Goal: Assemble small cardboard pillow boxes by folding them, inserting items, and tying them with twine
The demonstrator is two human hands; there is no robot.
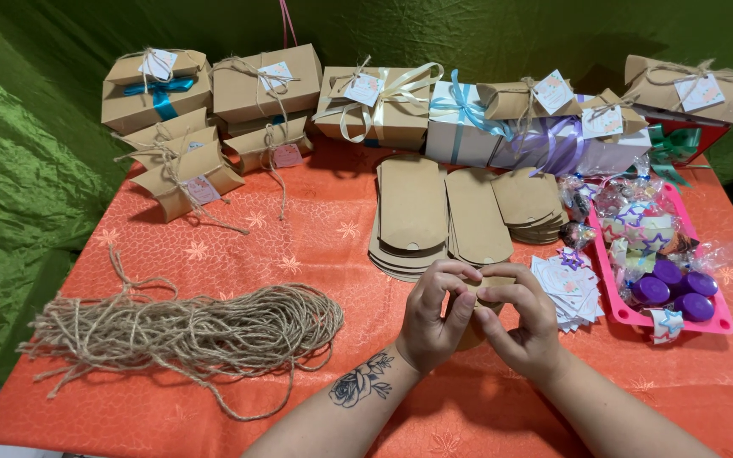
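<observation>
A small kraft pillow box (478, 298) (mostly hidden by fingers) sits low over the desk's (214, 254) front middle, pinched between both hands: left hand (436, 318) and right hand (526, 326) close together, clamped on it. Flat box blanks (413, 208) lie just behind, twine bundle (197, 331) to the left, pink tray (727, 324) to the right.

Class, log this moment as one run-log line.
left hand: holding kraft box | right hand: holding same box | left of hands: twine bundle

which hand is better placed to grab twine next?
Probably left. The left hand is on the side of the twine bundle; the right hand sits farther away, both gripping the cardboard piece.
</observation>
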